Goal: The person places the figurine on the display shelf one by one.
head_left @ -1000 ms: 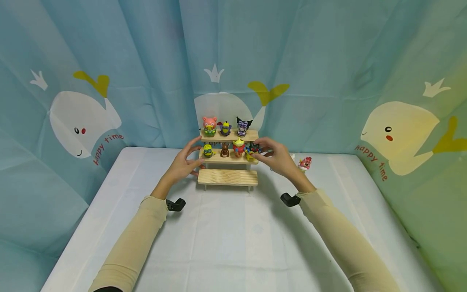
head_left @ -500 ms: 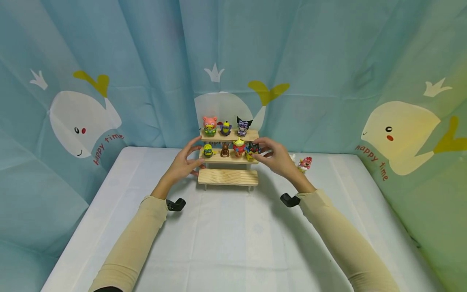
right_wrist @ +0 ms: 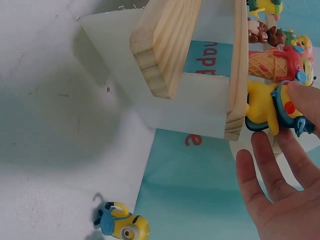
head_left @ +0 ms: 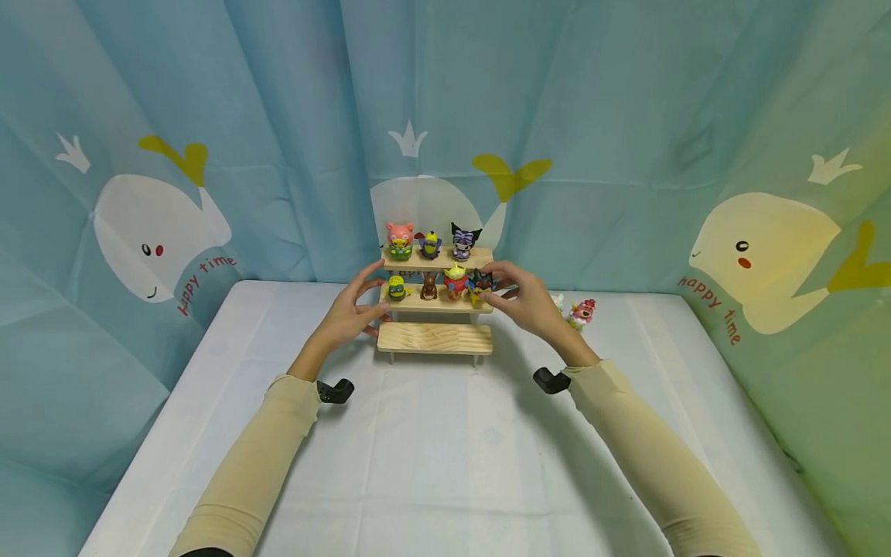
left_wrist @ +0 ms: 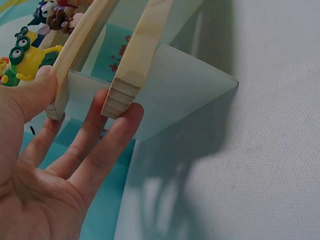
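The white tabletop (head_left: pixel 431 464) is lying open on the near side, leaving a broad way between the sleeves (head_left: pixel 244 456) to the stand's lowest step (head_left: pixel 435 339), which is offering its bare top. The left hand (head_left: pixel 344 313) is blocking the left end, and the right hand (head_left: pixel 529 302), pinching a yellow figure with a dark hood (right_wrist: pixel 261 102), is closing the right. A narrow gap is showing between the goggled yellow figure (head_left: pixel 396 288) and the brown figure (head_left: pixel 428 287). The curtain (head_left: pixel 592 232) is walling off the far side; a red-and-pink figure (head_left: pixel 582 312) is standing to the right.
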{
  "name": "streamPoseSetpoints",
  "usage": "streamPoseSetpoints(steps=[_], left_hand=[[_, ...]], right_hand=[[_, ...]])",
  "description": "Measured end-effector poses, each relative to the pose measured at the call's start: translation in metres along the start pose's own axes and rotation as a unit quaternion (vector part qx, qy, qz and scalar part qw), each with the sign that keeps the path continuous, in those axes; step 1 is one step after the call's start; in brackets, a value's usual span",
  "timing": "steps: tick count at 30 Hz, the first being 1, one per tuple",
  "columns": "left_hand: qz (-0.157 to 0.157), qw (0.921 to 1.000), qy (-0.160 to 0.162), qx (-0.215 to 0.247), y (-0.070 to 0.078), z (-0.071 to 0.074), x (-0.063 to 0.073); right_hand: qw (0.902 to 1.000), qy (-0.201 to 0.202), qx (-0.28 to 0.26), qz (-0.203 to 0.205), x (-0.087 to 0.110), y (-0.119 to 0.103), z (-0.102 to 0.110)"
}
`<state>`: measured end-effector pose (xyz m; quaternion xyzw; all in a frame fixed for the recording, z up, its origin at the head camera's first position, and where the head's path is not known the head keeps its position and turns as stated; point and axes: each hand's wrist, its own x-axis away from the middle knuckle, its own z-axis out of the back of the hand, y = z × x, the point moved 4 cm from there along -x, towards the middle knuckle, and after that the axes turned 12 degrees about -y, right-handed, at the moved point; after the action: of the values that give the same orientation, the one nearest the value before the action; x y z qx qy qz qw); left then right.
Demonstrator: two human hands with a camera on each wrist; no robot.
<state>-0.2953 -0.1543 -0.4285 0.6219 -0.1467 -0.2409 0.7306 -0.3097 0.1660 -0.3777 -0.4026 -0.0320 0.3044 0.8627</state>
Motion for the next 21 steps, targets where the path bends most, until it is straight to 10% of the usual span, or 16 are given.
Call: streamPoseSetpoints(steps=[21], left_hand=[[0.004, 1.0000, 0.000, -0.002, 0.0039, -0.0016, 0.0020]], right_hand=[[0.9995, -0.019, 0.005, 0.025, 0.0019, -0.0004, 0.0035]])
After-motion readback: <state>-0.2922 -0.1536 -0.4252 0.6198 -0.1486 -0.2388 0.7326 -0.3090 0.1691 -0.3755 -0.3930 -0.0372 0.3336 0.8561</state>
